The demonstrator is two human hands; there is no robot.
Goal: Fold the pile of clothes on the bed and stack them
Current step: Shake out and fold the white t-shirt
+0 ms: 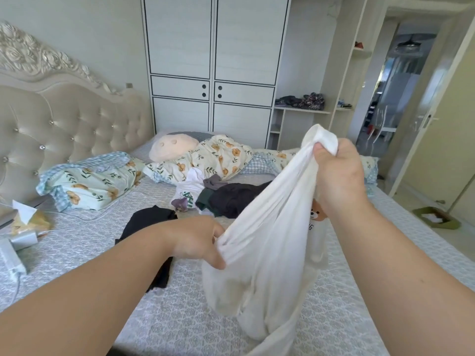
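A white T-shirt point(267, 258) with a small bear print hangs bunched in the air above the bed point(102, 253). My right hand point(339, 173) grips its upper end, raised high. Lower and to the left, my left hand point(198, 240) pinches a gathered fold of the same shirt. A black garment point(149, 222) lies flat on the mattress behind my left forearm. Further back sits the pile of clothes point(218, 196): dark, white, green and purple pieces heaped together.
A floral duvet point(210, 158), a floral pillow point(90, 181) and a round plush cushion point(172, 146) lie near the tufted headboard point(64, 124). Papers and a tissue pack point(23, 222) sit at the bed's left edge. A wardrobe point(213, 68) stands behind. A green box point(437, 218) rests on the floor at right.
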